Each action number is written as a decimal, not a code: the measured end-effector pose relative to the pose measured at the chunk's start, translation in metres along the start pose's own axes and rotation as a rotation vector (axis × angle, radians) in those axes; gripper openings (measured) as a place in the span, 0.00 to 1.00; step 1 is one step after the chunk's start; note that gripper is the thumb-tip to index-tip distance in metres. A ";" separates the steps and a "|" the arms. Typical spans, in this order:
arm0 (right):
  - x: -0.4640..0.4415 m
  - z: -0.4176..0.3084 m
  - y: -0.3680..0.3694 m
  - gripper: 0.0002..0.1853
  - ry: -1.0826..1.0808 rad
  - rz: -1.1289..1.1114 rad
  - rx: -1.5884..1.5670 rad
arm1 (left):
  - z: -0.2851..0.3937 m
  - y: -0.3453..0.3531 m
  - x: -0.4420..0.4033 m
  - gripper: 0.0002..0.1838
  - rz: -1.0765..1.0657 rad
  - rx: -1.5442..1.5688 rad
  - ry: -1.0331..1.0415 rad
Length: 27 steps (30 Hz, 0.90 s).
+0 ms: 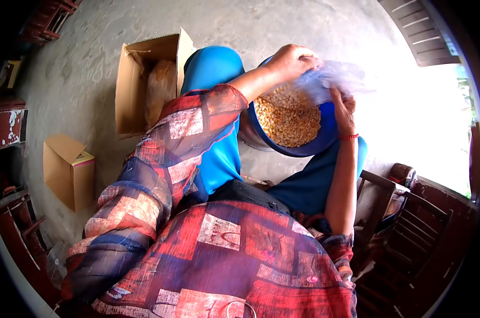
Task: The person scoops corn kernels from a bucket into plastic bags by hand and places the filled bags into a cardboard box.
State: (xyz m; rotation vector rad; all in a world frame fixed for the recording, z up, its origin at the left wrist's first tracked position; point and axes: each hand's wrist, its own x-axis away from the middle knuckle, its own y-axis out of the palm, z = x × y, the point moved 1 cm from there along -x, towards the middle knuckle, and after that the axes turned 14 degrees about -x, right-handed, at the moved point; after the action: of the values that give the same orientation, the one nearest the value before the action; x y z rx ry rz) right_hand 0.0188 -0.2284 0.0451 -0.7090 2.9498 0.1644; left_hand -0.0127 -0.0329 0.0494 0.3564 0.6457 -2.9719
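A blue basin [263, 132] stands between my knees, filled partway with yellowish kernels [290, 124] that look like corn. Over its far side hangs a clear plastic bag [332, 74], partly see-through and slightly blurred. The fingers of my left hand [293, 62] are closed on the bag's left edge. On the right, my right hand [344, 108], with a red band at the wrist, grips the bag's lower right edge above the basin's rim. Some kernels show under or through the plastic near my left hand; I cannot tell which.
An open cardboard box [128, 90] to the left holds a plastic bag with brownish contents [162, 90]. A smaller open carton [70, 172] sits nearer on the concrete floor [240, 24]. Dark wooden chairs [409, 222] stand at the right, and bright light comes from that side.
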 end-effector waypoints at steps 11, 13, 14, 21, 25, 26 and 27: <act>0.006 0.002 -0.016 0.10 -0.021 0.067 -0.237 | 0.058 -0.013 0.017 0.30 -0.041 0.029 0.174; 0.005 0.004 -0.015 0.11 -0.136 0.076 -0.172 | 0.063 -0.006 0.019 0.27 0.113 -0.178 0.362; 0.005 -0.007 -0.007 0.11 -0.144 0.024 -0.224 | 0.059 -0.001 0.018 0.22 0.153 -0.213 0.418; -0.018 -0.065 0.012 0.20 -0.158 0.064 -0.158 | 0.044 -0.021 -0.002 0.04 0.472 0.172 -0.013; -0.028 -0.110 0.019 0.21 -0.206 0.140 0.091 | 0.050 -0.042 -0.019 0.12 0.533 0.591 0.087; -0.031 -0.113 0.016 0.21 -0.261 0.144 0.105 | 0.053 -0.049 -0.020 0.17 0.498 0.448 0.042; -0.031 -0.119 0.018 0.18 -0.291 0.161 0.057 | 0.057 -0.052 -0.020 0.17 0.504 0.451 0.047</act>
State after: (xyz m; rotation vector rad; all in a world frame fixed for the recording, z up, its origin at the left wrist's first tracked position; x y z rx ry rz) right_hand 0.0293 -0.2134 0.1684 -0.4005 2.7166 0.1780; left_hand -0.0114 -0.0086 0.1253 0.5264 -0.1196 -2.5876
